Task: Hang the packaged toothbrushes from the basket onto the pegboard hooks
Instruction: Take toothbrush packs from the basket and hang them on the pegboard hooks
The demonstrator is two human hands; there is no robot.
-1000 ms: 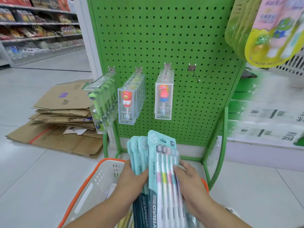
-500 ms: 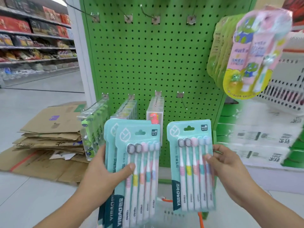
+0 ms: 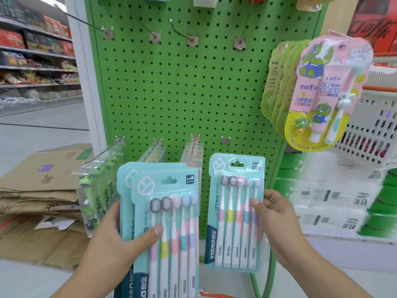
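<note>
I'm in a shop: a green pegboard display [image 3: 182,93] hung with packaged kids' toothbrush sets [image 3: 322,87], stocked grocery shelves [image 3: 36,59] down the aisle, flattened cardboard boxes [image 3: 43,190] on the floor.

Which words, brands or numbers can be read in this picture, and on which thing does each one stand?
"YIBAO" with Chinese characters: dark band of the single toothbrush pack held by the right hand.
"NO.Y36", roughly: corner label of the front pack in the stack of packs held by the left hand.
"Kids" with Chinese characters: pink children's toothpaste pack.
Handle print, white boxes, shelf goods: too blurred.
</note>
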